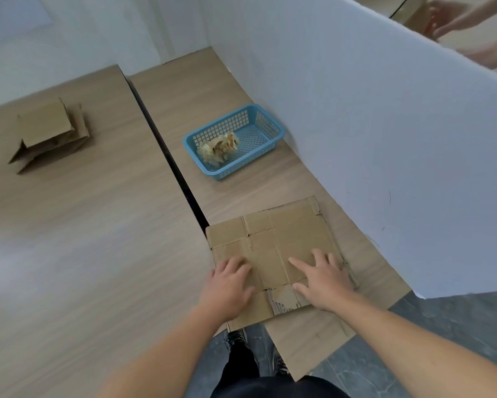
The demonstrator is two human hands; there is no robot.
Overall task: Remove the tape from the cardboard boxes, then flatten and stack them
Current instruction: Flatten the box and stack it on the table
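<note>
Head camera, looking down. I've got the flattened cardboard box at about 5 o'clock in the frame, lying on the right-hand wooden table, its near edge overhanging the table's front. One flap runs past the edge towards 5 o'clock, over the grey floor.

Both hands are on it, palms down. The left hand presses the left part of the sheet with the fingers a little bent. The right hand lies flat with its fingers spread, over by the right edge. The hands are apart, gripping nothing, just bearing down on the board.

Up at 12 o'clock from the box sits a blue basket with a crumpled wad of tape inside. Over at 10 o'clock, on the left table, I see a stack of flattened boxes. A white partition runs along the right side, from 1 to 4 o'clock. Beyond it, at 1 o'clock, another person's hands show, blurred.
</note>
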